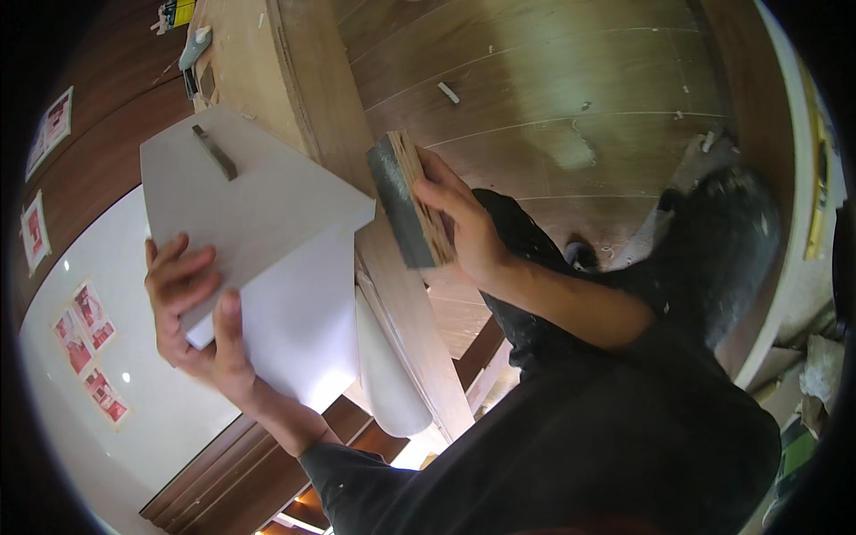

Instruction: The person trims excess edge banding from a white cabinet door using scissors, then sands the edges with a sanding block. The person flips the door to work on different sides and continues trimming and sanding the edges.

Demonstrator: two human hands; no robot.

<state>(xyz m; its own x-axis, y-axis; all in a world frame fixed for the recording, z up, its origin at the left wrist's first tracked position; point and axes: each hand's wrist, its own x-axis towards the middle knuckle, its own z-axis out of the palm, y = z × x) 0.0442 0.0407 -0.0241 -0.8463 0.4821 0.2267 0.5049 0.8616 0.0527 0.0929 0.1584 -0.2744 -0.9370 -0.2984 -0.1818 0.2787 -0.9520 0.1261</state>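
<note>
My left hand point(196, 312) grips the lower left edge of a pale, angular board point(245, 201), fingers over its face. A short dark bar point(214, 152) lies on the board's upper part. Below it is a white, lit surface point(303, 312), partly covered by the board. To the right, my right hand point(468, 223) is closed round a thick block point(401, 196) with layered plywood edges and a dark grey, dusty face, held beside the board's right corner.
A long pale wooden bench point(294, 62) runs alongside, with a white roll point(392, 383) and small tools point(194, 49) at its far end. A brown floor point(535, 98) has scattered scraps. Red printed sheets point(94, 316) are at the left. My bent leg point(731, 241) is at the right.
</note>
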